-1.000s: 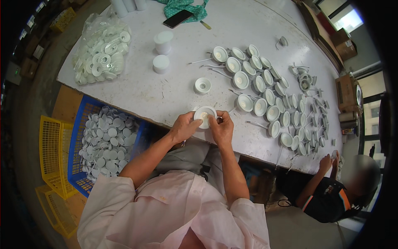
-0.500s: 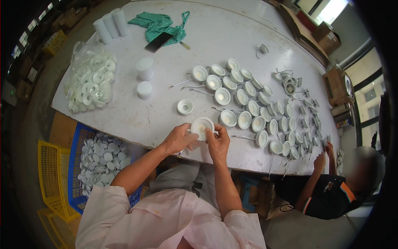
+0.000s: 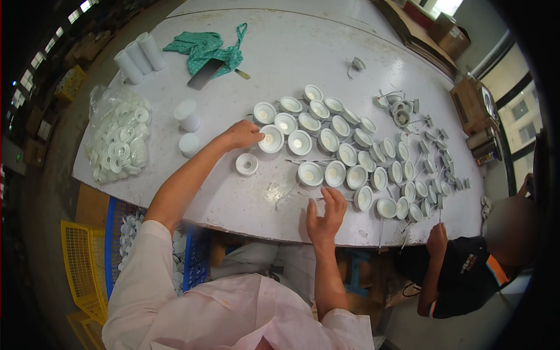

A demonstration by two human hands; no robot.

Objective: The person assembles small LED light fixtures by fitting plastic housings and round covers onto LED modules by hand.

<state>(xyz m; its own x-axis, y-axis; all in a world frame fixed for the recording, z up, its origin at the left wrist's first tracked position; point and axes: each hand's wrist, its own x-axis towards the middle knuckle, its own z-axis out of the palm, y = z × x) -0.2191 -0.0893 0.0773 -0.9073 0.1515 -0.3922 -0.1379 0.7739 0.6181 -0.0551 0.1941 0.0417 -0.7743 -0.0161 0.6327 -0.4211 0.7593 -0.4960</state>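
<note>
White round downlights with wire leads stand in loose rows over the middle and right of the table. My left hand reaches to the left end of these rows, fingers closed on the rim of one downlight. Just below that hand sits a white ring-shaped part, apart from the rows. My right hand hovers at the table's near edge with fingers apart and nothing in them, close to the nearest row.
A clear bag of white rings, stacked white discs, white rolls, a green cloth and a phone occupy the table's left. A blue crate stands below. A co-worker's hand is at right.
My left hand has carried the downlight from the near edge up and left to the rows. The right hand has let go of it and moved right, its fingers spreading.
</note>
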